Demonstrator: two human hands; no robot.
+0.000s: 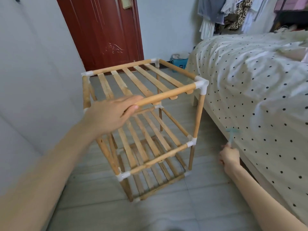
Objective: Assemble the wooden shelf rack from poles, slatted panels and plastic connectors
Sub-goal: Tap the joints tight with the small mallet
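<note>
Head view: shelf rack [141,127] upright on floor [191,210], frame centre, three slatted tiers. Left hand [111,115] at 9 o'clock of rack, fingers curled over top front pole [166,95]. Right hand [229,158] at 4 o'clock beside bed [258,80], closed round small pale-green tool [232,135], blurred.
</note>
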